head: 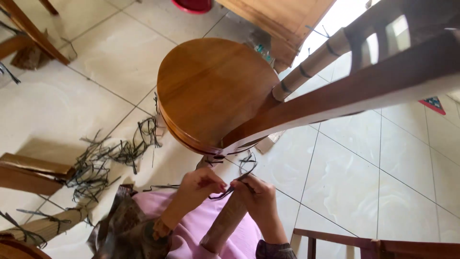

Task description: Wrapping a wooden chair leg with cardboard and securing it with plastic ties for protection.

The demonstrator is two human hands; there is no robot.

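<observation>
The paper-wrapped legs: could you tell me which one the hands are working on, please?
The leg lying across the pink lap, between the left hand and right hand; the other wrapped leg sticks up beyond the round wooden top.

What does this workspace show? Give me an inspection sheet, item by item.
Surface: pale tiled floor.
Job's things: wooden chair tipped over, one paper-wrapped leg at the hands; dark strap pinched between them.
Clutter: cut straps strewn on the floor.
Grippers: left hand and right hand both closed on the strap.
Cables: nothing seen.
Surroundings: wood frames, red tub, cabinet.
</observation>
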